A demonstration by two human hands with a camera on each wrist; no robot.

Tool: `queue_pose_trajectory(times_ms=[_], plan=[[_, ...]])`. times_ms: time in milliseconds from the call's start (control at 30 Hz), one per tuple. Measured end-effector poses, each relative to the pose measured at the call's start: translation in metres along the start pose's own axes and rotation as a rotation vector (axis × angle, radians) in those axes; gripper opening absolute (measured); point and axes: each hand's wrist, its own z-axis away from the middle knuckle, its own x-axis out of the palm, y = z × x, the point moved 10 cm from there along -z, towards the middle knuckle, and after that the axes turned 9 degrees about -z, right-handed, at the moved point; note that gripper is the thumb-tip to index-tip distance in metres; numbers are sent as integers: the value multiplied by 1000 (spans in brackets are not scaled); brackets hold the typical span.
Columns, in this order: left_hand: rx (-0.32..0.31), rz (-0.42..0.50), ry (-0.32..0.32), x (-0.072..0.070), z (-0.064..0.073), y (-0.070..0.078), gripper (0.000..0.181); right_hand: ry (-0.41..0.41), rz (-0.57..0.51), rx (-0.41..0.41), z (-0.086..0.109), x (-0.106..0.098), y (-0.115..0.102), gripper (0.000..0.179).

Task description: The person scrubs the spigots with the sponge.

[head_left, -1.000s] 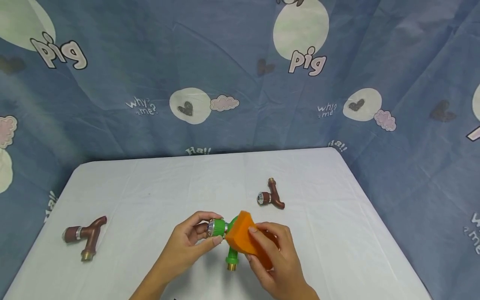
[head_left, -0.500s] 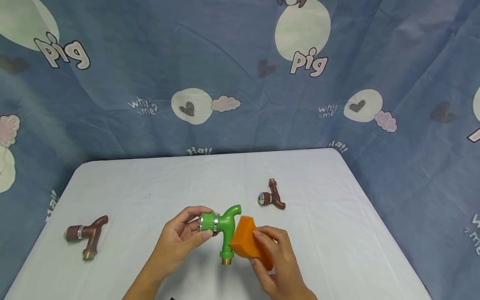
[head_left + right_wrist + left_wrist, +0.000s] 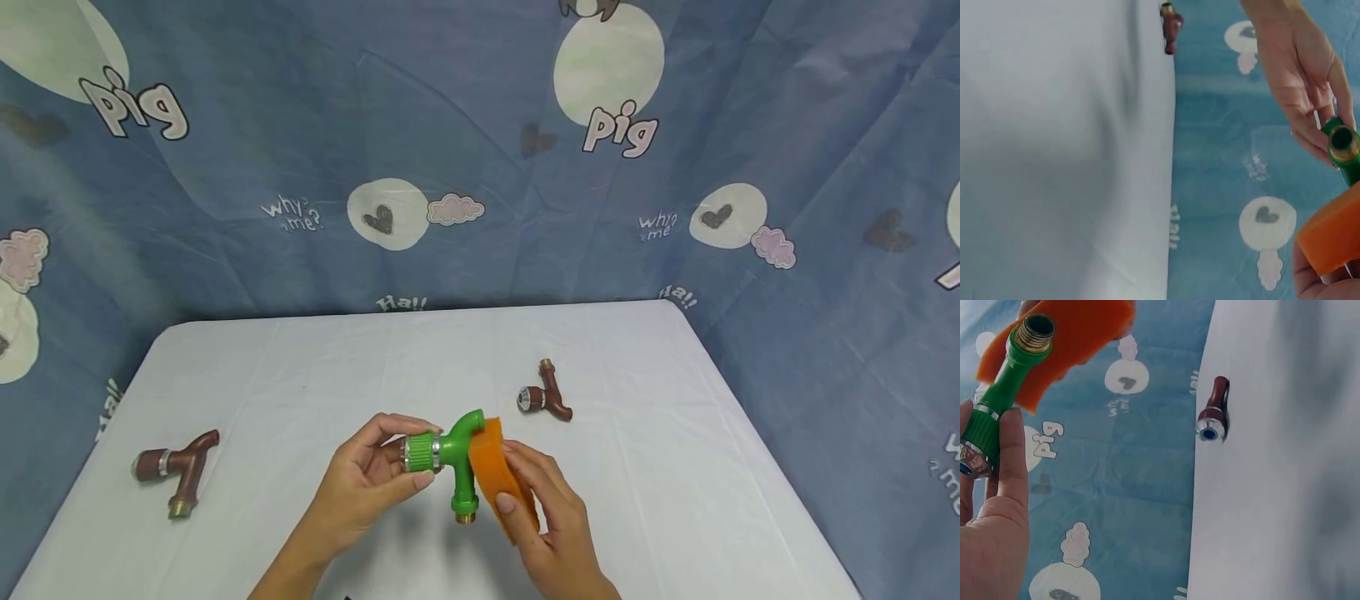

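A green faucet (image 3: pixel 460 467) with a brass threaded end is held above the table, its spout up and the threaded end toward me. My left hand (image 3: pixel 367 479) grips it by the ribbed green knob, thumb and fingers on either side. In my right hand (image 3: pixel 551 517) is an orange sponge (image 3: pixel 495 467), pinched between thumb and fingers and pressed along the faucet's right side. The left wrist view shows the sponge (image 3: pixel 1079 337) behind the faucet body (image 3: pixel 1007 384). In the right wrist view the faucet's open threaded end (image 3: pixel 1342 140) lies just above the sponge (image 3: pixel 1335 231).
One brown faucet (image 3: pixel 180 467) lies at the left of the white-covered table (image 3: pixel 300 367). Another brown faucet (image 3: pixel 549 392) lies farther back, right of the middle. A blue printed cloth (image 3: pixel 480 275) hangs behind the table and at its sides.
The faucet first moved left and up away from the sponge, then slightly back right. The sponge has turned more upright and now lies along the faucet's right side.
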Motion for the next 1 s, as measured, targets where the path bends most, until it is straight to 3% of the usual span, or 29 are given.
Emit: queue_pose_trajectory(times_ms=[167, 367, 533, 667, 900, 1000], plan=[[32, -41, 25, -7, -1, 3, 47, -48, 6, 28, 5, 3, 3, 52], [43, -56, 38, -13, -3, 7, 48, -119, 27, -16, 10, 2, 4, 49], [35, -35, 31, -14, -4, 5, 49, -91, 65, 61, 10, -10, 14, 48], [13, -10, 23, -12, -4, 1, 50, -51, 79, 92, 7, -17, 16, 50], [-119, -4, 12, -4, -4, -17, 49, -32, 60, 92, -1, -15, 12, 54], [-129, -7, 2, 0, -4, -19, 53, -39, 46, 97, 0, -12, 12, 54]])
